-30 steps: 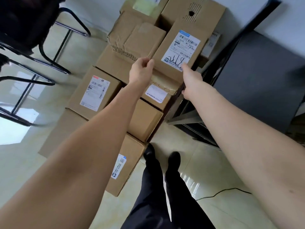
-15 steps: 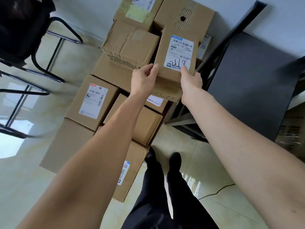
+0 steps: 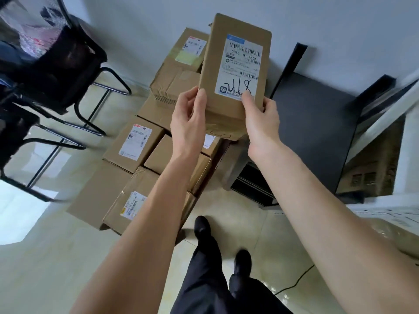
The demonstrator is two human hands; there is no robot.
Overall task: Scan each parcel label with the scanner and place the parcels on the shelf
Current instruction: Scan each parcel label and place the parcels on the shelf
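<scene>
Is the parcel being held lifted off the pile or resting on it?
Lifted: both hands hold the parcel clear above the pile.

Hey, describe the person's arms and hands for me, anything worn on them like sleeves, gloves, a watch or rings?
Both forearms are bare up to the frame edge, with no sleeves showing. The left hand and right hand wear no gloves, and no watch, bracelet or ring shows on the visible sides of either wrist or its fingers. No markings or cables sit on either arm.
</scene>
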